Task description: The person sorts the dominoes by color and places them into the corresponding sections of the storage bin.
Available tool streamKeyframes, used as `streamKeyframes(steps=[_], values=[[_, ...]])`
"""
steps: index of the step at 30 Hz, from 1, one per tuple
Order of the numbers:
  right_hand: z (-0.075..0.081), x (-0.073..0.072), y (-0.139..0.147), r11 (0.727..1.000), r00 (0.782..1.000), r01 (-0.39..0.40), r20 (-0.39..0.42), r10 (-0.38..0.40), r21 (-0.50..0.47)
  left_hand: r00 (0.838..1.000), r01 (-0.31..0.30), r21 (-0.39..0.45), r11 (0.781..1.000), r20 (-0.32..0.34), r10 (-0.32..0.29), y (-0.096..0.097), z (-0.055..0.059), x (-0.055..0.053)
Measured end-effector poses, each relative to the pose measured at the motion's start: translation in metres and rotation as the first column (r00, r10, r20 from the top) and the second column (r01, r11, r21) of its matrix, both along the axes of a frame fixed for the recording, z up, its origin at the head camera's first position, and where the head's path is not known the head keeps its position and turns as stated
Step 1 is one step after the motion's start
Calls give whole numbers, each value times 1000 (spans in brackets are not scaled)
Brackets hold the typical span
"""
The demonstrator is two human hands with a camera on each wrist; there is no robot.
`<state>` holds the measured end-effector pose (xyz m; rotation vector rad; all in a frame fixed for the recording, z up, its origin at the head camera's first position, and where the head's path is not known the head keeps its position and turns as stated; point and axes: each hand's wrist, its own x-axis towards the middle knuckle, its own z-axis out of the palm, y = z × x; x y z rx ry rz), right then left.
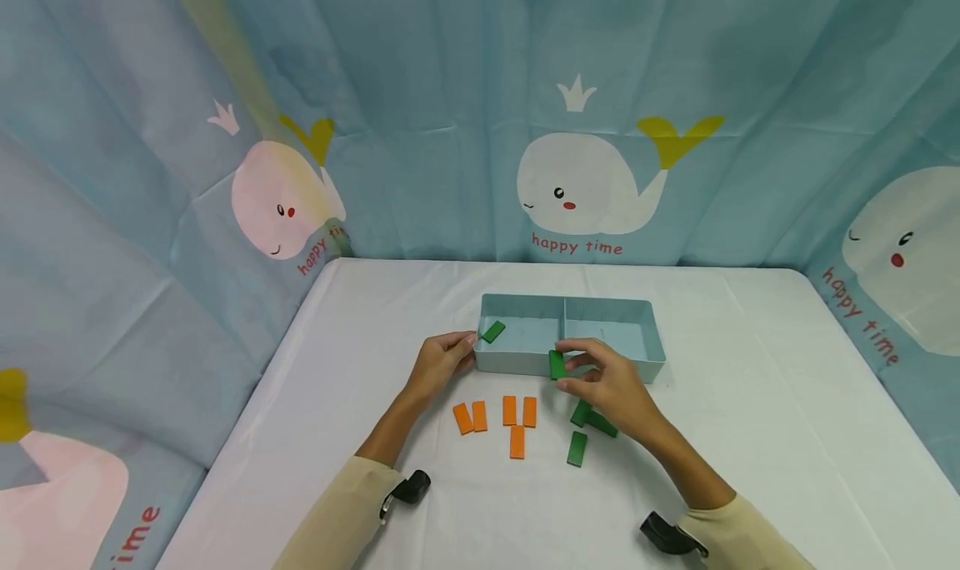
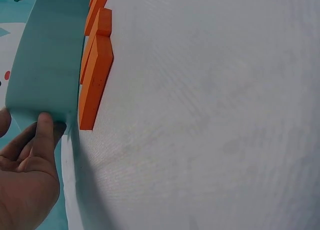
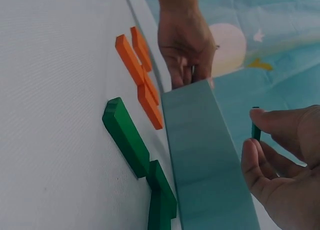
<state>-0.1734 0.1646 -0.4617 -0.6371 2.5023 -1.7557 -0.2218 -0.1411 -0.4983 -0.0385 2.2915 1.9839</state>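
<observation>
A light-blue two-compartment box stands on the white table. My left hand grips its left end, fingers against the outer wall in the left wrist view. Between thumb and fingers, my right hand pinches a green block, held above the box's front wall near the divider. Another green block lies in the left compartment. Several green blocks lie on the table below the right hand, some touching each other. To their left, several flat orange blocks are spread in front of the box.
The white-covered table ends against a blue curtain printed with whales, at the back and both sides. A divider splits the box in two. Black devices sit at both wrists.
</observation>
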Motion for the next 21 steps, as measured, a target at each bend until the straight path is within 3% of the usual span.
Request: streamKeyframes(steps=[21], values=[[0, -14, -24, 998, 998, 55, -9, -55, -6, 1000, 6, 12, 1000, -11, -6, -1, -2, 0]])
